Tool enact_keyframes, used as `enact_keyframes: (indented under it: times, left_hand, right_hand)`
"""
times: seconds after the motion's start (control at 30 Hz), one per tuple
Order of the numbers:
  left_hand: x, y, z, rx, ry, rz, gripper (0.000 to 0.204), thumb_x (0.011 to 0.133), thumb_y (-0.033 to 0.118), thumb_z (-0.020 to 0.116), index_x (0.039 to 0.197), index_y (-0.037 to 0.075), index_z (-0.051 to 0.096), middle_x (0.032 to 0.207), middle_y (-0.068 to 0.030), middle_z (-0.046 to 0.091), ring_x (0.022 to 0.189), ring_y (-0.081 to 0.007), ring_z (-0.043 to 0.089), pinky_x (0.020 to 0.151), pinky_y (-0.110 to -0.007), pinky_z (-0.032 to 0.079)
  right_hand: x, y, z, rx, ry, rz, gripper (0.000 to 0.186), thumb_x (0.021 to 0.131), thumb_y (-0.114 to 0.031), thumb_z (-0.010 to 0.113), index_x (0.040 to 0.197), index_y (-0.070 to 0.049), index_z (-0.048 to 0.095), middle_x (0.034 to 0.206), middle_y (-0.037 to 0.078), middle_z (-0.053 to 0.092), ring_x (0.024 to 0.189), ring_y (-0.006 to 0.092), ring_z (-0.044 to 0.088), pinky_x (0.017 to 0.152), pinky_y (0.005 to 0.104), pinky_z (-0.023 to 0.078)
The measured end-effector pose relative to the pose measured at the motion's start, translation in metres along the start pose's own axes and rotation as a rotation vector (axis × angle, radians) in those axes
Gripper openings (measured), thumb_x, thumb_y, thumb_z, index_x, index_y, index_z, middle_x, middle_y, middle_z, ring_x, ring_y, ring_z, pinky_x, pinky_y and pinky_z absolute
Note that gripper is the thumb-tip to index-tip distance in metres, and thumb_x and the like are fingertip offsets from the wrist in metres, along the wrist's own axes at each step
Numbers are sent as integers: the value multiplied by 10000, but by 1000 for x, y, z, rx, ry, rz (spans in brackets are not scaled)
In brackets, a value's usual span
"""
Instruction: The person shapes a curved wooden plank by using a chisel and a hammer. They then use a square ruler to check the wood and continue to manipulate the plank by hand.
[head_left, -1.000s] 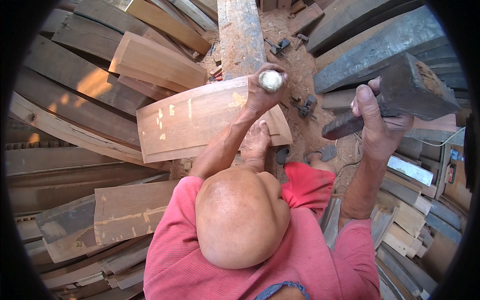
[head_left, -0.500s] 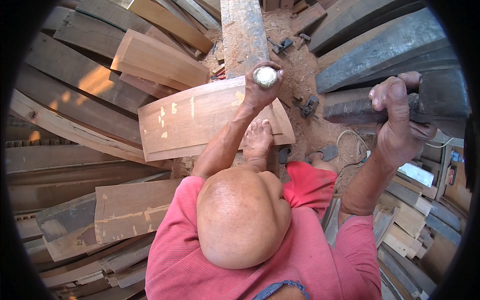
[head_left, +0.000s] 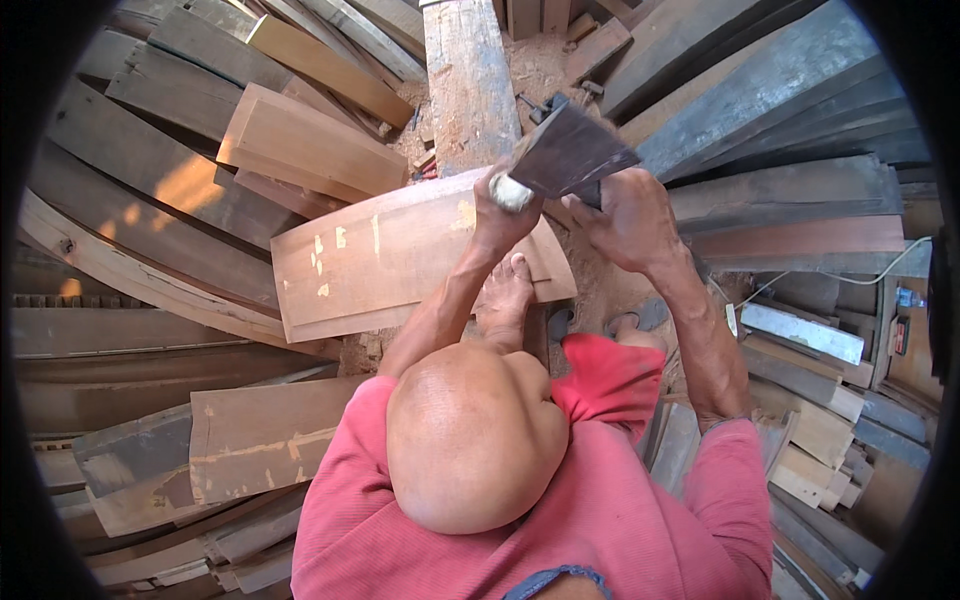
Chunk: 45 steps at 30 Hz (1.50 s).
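My left hand point(head_left: 497, 215) is closed round an upright tool with a pale round end point(head_left: 512, 192), over a curved reddish-brown wooden panel point(head_left: 370, 275) with light patches. The tool's lower part is hidden. My right hand point(head_left: 632, 218) grips a dark, heavy wooden mallet point(head_left: 568, 148), whose block is at the tool's top, partly over my left hand; whether they touch I cannot tell. My bare foot point(head_left: 505, 295) rests on the panel, just below my left hand.
Planks point(head_left: 160, 180) and curved boards surround me on both sides. A long worn beam point(head_left: 470, 90) runs away beyond the panel, with wood shavings point(head_left: 540, 65) beside it. A pale cord point(head_left: 860, 280) crosses the offcuts at right, near sandals point(head_left: 645, 310) on the floor.
The mallet and my right hand have swung leftward from the right side to the top of the held tool. My left hand has moved slightly down and left.
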<state>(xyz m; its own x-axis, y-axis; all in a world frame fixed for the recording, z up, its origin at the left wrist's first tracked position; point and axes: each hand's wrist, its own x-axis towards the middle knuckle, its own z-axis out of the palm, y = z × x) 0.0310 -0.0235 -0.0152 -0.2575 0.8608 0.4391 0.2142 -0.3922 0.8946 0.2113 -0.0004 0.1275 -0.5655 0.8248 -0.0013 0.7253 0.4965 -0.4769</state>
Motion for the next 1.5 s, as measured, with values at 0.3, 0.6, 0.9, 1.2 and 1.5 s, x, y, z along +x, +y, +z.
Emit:
enact_keyframes:
  times: [0.3, 0.6, 0.9, 1.2, 1.5]
  left_hand:
    - [51, -34, 50, -252, -521, -280, 211, 860, 94, 774, 984, 59, 607, 855, -24, 687, 791, -84, 612, 703, -275, 530]
    - [103, -40, 81, 122, -592, -194, 239, 909, 230, 770, 928, 58, 605, 754, -13, 629, 728, -78, 574, 658, -286, 510]
    - [104, -66, 96, 158, -707, -304, 200, 862, 117, 736, 981, 25, 606, 836, -78, 697, 777, -126, 654, 733, -321, 550]
    - [100, -75, 117, 253, -816, -314, 319, 802, 157, 748, 1047, 8, 606, 921, -213, 713, 912, -422, 704, 769, -427, 565]
    - [97, -84, 116, 254, -855, -343, 317, 818, 182, 745, 1040, 0, 611, 919, -228, 710, 911, -424, 705, 778, -448, 551]
  right_hand:
    - [-17, 24, -7, 805, 345, 188, 238, 862, -150, 796, 1014, -3, 686, 792, 34, 686, 669, 134, 637, 624, 311, 523]
    - [-29, 99, -14, 1006, 626, 394, 151, 911, -26, 744, 1011, -13, 631, 762, 46, 623, 596, 112, 567, 569, 261, 476]
    - [-12, 153, -20, 1116, 796, 428, 132, 908, -30, 747, 969, -21, 630, 718, 48, 599, 591, 119, 554, 559, 273, 466]
    - [21, 184, 48, 562, 254, 553, 163, 883, -145, 770, 969, -10, 738, 884, 86, 717, 758, 104, 628, 706, 290, 504]
    - [35, 222, 39, 988, 639, 565, 196, 894, -208, 784, 841, -46, 688, 732, 0, 657, 581, 60, 579, 495, 238, 435]
